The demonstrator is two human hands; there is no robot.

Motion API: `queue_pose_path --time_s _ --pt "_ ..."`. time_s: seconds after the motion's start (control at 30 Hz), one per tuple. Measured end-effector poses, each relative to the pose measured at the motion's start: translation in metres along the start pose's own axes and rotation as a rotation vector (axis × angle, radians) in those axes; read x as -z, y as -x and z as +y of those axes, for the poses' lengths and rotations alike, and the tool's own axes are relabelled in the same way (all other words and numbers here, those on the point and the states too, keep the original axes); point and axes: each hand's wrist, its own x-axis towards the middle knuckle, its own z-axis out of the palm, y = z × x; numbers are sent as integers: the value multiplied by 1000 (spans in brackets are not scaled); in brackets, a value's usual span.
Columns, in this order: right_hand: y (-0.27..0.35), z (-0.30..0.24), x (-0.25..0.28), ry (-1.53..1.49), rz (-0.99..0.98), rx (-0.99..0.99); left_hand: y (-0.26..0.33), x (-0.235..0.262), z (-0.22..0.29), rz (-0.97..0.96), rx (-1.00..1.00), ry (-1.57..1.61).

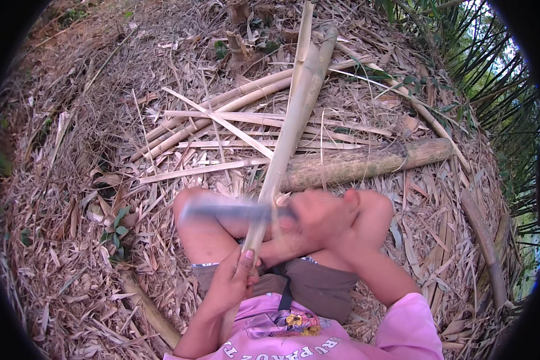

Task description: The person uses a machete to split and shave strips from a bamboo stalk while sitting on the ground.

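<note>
My left hand [234, 277] grips the lower end of a long pale bamboo strip [275, 174], its thumb lying along the strip. The strip slants up and away from my lap, and its far part lies along a thicker bamboo pole [316, 72]. My right hand [323, 217] is closed around the handle of a knife, just right of the strip. The knife blade [222, 212], smeared by motion, points left and crosses the strip above my left hand. The handle is mostly hidden by my fingers.
My crossed bare legs [201, 240] lie under the work. Beyond them are a thick bamboo log [372, 163], several split bamboo strips [222, 117] and thinner poles [240, 99]. Cut stumps [239, 51] stand farther off. A curved pole [485, 246] lies at the right, among dry leaves.
</note>
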Motion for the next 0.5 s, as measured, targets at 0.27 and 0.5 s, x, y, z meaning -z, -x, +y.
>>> queue_pose_path --time_s 0.27,0.5 --pt "-2 29 -15 16 -46 -83 0 2 -4 1 37 -25" --pt "-30 136 7 159 -150 -676 12 3 -14 -124 107 24"
